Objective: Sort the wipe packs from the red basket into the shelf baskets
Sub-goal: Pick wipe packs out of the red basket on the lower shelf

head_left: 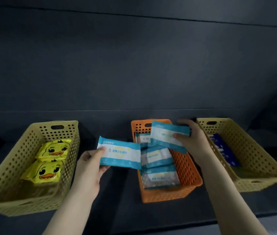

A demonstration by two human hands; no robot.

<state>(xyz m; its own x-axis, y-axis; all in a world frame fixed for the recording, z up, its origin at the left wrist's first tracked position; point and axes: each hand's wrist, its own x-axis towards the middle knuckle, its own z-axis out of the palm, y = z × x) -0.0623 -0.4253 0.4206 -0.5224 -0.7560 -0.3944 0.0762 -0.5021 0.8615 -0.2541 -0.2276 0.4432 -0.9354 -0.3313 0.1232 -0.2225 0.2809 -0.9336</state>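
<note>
My left hand [90, 165] pinches a blue-and-white wipe pack [120, 152] by its left end, holding it just left of the orange basket [187, 168]. My right hand [191, 139] grips a second blue-and-white pack [166, 135] over the far end of that basket. Several more packs of the same kind [158, 177] lie inside the orange basket. The red basket is out of view.
A yellow basket [15, 168] on the left holds two yellow duck-print packs [49, 160]. Another yellow basket [259, 168] on the right holds a dark blue pack [224, 150]. All three stand on a dark shelf with a dark back wall behind.
</note>
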